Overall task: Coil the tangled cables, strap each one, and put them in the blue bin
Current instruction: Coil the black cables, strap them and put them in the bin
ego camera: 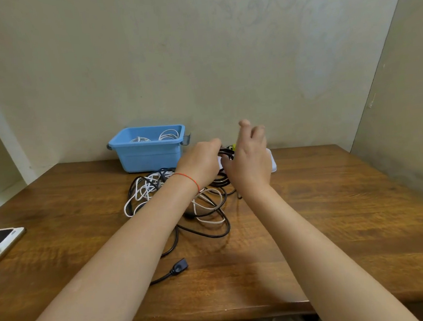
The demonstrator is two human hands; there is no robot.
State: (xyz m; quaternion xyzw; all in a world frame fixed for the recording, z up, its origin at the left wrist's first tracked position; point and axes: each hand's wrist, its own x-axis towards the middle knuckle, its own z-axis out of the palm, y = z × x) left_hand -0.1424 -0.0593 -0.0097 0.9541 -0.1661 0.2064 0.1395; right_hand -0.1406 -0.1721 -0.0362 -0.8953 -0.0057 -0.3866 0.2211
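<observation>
1. Nearest you, the black connector end of a cable is lying loose on the wooden table, trailing away from the pile. It is not being held, which suggests this cable is awaiting its turn.

2. Beyond it, the tangled cables, black and white strands together, are sprawling across the table between your forearms and just in front of the blue bin. Keeping them close to the bin is shortening each transfer.

3. Your left hand is curling its fingers round a black coil, holding the loops gathered above the table so they are not springing apart.

4. Your right hand is working at the top of that coil, where a small yellow-green piece is showing. Its upper fingers are lifting free; whether the thumb side is pinching anything is hidden, so I cannot tell its grip. In my judgement you are fastening a strap.

5. A white object is lying partly hidden behind your right hand; its purpose is not determinable.

6. The bin is standing against the wall and is already holding white coils, so the task is judged partly complete.

7. A phone is resting at the table's left edge, well apart from the work.
</observation>
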